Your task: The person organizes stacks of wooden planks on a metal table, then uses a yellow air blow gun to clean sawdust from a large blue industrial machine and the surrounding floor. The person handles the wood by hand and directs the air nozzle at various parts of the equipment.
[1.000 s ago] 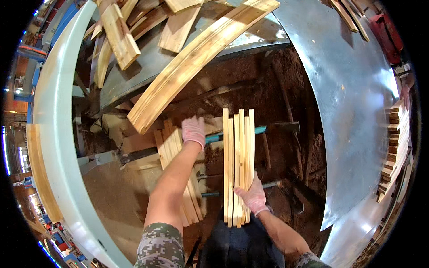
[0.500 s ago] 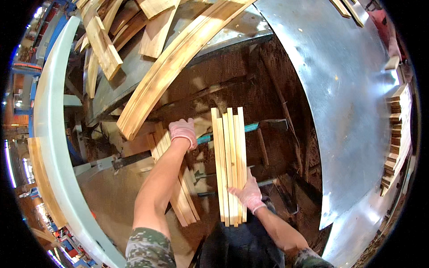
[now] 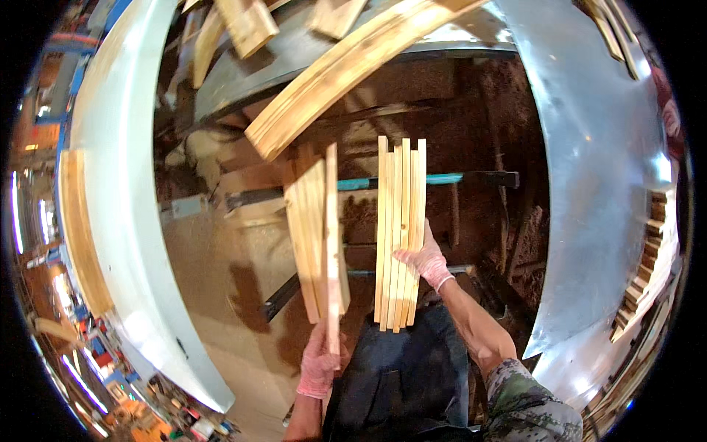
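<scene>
Pale wooden strips stand side by side in a bundle (image 3: 396, 228) at the middle. My right hand (image 3: 425, 261), in a thin pink-white glove, is closed on the bundle's right side, thumb across the near face. My left hand (image 3: 318, 366), gloved alike, is low and left of the bundle. Its fingers grip the near end of a single wooden strip (image 3: 332, 214), which points away from me. Behind that strip, partly covered by it, lies another group of wooden strips (image 3: 305, 228). A dark apron (image 3: 401, 376) is below the bundle's near ends.
A long grooved board (image 3: 353, 74) slants across the far metal table, with loose wood pieces (image 3: 250, 29) beyond. A pale curved panel (image 3: 136, 221) borders the left, a shiny metal sheet (image 3: 596, 199) the right. Dark bars and a teal bar (image 3: 442, 179) cross beneath the strips.
My left hand has come back toward me from beside the far ends of the left strips and now holds a single strip. My right hand stays on the bundle. The view has shifted.
</scene>
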`<act>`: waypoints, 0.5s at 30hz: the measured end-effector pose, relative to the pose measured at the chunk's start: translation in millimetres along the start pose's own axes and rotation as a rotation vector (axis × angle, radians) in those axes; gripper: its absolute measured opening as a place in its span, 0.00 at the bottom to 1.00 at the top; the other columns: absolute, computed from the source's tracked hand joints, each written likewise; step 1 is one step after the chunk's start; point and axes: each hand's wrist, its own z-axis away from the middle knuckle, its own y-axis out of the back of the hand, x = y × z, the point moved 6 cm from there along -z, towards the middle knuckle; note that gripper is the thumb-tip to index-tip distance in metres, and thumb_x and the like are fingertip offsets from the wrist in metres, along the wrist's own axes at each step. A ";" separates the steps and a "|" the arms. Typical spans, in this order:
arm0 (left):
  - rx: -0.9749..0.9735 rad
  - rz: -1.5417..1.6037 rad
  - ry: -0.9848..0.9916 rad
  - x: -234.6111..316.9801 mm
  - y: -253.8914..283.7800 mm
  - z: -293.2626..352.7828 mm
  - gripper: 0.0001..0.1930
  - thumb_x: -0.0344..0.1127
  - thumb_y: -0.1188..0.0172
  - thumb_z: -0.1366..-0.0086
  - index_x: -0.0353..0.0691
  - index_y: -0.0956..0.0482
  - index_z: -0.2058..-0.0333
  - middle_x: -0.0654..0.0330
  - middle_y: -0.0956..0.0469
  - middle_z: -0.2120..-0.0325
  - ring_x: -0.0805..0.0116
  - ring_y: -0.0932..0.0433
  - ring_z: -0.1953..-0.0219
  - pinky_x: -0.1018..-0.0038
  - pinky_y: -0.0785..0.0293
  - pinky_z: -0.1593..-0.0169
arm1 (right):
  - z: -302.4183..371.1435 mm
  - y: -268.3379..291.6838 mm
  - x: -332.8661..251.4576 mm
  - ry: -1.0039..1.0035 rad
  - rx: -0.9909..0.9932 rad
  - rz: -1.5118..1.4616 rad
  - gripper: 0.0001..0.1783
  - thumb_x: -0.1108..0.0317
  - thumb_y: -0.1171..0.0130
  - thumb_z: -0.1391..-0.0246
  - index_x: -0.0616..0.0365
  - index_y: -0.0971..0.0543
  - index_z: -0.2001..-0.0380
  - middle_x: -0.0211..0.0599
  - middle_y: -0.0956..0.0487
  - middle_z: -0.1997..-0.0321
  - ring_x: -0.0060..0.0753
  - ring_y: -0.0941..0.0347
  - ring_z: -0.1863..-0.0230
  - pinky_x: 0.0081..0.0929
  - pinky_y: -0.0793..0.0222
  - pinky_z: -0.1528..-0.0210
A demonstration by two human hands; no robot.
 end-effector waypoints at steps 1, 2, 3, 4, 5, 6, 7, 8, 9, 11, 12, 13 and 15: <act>-0.008 0.005 0.006 -5.4 -0.9 11.4 0.55 0.36 0.21 0.53 0.39 0.41 0.27 0.57 0.21 0.52 0.69 0.19 0.57 0.72 0.18 0.54 | -8.5 -16.3 1.4 -0.046 -0.013 0.053 0.73 0.67 0.17 0.59 0.66 0.62 0.23 0.54 0.31 0.29 0.43 0.33 0.30 0.30 0.36 0.27; -0.044 0.076 0.002 -9.3 -1.2 19.1 0.54 0.37 0.21 0.51 0.40 0.42 0.26 0.56 0.21 0.51 0.68 0.19 0.57 0.72 0.18 0.53 | -13.5 -34.0 3.0 -0.085 -0.016 0.101 0.72 0.66 0.18 0.58 0.65 0.61 0.23 0.54 0.32 0.28 0.44 0.33 0.29 0.30 0.38 0.26; -0.075 0.114 -0.018 -12.3 -2.7 26.9 0.55 0.38 0.21 0.49 0.39 0.44 0.26 0.56 0.21 0.51 0.68 0.19 0.58 0.72 0.19 0.53 | -17.0 -50.2 -0.8 -0.123 -0.013 0.156 0.71 0.66 0.19 0.57 0.64 0.61 0.23 0.54 0.32 0.28 0.44 0.34 0.29 0.30 0.39 0.25; -0.053 0.116 -0.024 -15.4 1.7 36.0 0.55 0.42 0.20 0.50 0.36 0.43 0.27 0.53 0.22 0.50 0.65 0.19 0.58 0.69 0.19 0.53 | -18.4 -72.4 -1.8 -0.167 0.048 0.239 0.68 0.69 0.21 0.54 0.62 0.60 0.22 0.51 0.34 0.27 0.44 0.34 0.28 0.31 0.43 0.23; -0.028 0.126 -0.030 -21.6 5.2 45.6 0.56 0.45 0.19 0.52 0.34 0.42 0.29 0.49 0.22 0.50 0.62 0.19 0.57 0.65 0.19 0.53 | -12.6 -98.8 -24.0 -0.185 -0.020 0.239 0.67 0.69 0.22 0.54 0.63 0.60 0.22 0.54 0.36 0.26 0.44 0.37 0.26 0.32 0.46 0.22; -0.063 0.200 0.002 -22.3 0.4 46.7 0.54 0.45 0.19 0.51 0.33 0.41 0.30 0.48 0.22 0.49 0.61 0.19 0.57 0.64 0.21 0.52 | -28.5 -103.1 -7.5 -0.170 0.041 0.267 0.68 0.69 0.21 0.54 0.64 0.60 0.22 0.56 0.36 0.25 0.45 0.38 0.26 0.33 0.45 0.23; -0.100 0.270 0.034 -22.2 -5.4 47.0 0.53 0.45 0.20 0.50 0.33 0.40 0.31 0.47 0.23 0.49 0.60 0.19 0.56 0.62 0.22 0.51 | -41.6 -101.5 6.1 -0.154 0.106 0.294 0.68 0.69 0.21 0.54 0.64 0.61 0.23 0.58 0.37 0.25 0.46 0.39 0.25 0.34 0.44 0.23; -0.124 0.360 0.048 -26.1 -6.9 55.4 0.51 0.46 0.21 0.49 0.32 0.38 0.32 0.46 0.23 0.49 0.59 0.20 0.55 0.61 0.23 0.50 | -40.2 -107.5 6.5 -0.163 0.015 0.214 0.68 0.66 0.21 0.53 0.64 0.60 0.22 0.60 0.38 0.25 0.48 0.40 0.25 0.35 0.45 0.23; -0.147 0.398 0.056 -28.6 -5.2 61.8 0.50 0.46 0.21 0.49 0.32 0.38 0.32 0.45 0.24 0.48 0.58 0.20 0.55 0.60 0.23 0.50 | -38.0 -109.0 4.5 -0.172 -0.071 0.130 0.67 0.64 0.21 0.53 0.64 0.59 0.22 0.61 0.38 0.25 0.49 0.41 0.24 0.37 0.45 0.23; -0.212 0.467 0.079 -33.0 -3.5 67.9 0.49 0.45 0.22 0.49 0.31 0.38 0.34 0.43 0.25 0.47 0.56 0.20 0.54 0.57 0.24 0.49 | -29.4 -102.4 3.0 -0.120 -0.064 0.193 0.65 0.58 0.23 0.50 0.63 0.57 0.22 0.63 0.39 0.25 0.52 0.43 0.23 0.38 0.45 0.23; -0.221 0.486 0.090 -30.7 -6.5 71.6 0.49 0.44 0.24 0.50 0.34 0.39 0.32 0.44 0.25 0.47 0.56 0.21 0.54 0.59 0.25 0.49 | -23.9 -95.7 4.0 -0.059 0.029 0.334 0.64 0.56 0.24 0.49 0.63 0.56 0.22 0.64 0.40 0.25 0.53 0.43 0.23 0.39 0.46 0.23; -0.269 0.554 0.116 -27.4 -14.4 77.2 0.48 0.44 0.24 0.48 0.36 0.39 0.32 0.44 0.26 0.47 0.55 0.21 0.53 0.59 0.26 0.48 | -17.9 -86.8 2.7 0.001 0.128 0.470 0.63 0.53 0.25 0.47 0.62 0.55 0.22 0.64 0.40 0.25 0.54 0.44 0.23 0.39 0.47 0.23; -0.344 0.712 0.155 -17.2 -33.4 94.7 0.47 0.43 0.25 0.45 0.39 0.39 0.31 0.45 0.29 0.46 0.54 0.23 0.53 0.61 0.28 0.46 | 14.2 -82.6 -14.8 -0.010 0.285 0.436 0.51 0.54 0.33 0.39 0.61 0.48 0.23 0.61 0.40 0.24 0.53 0.45 0.22 0.39 0.47 0.23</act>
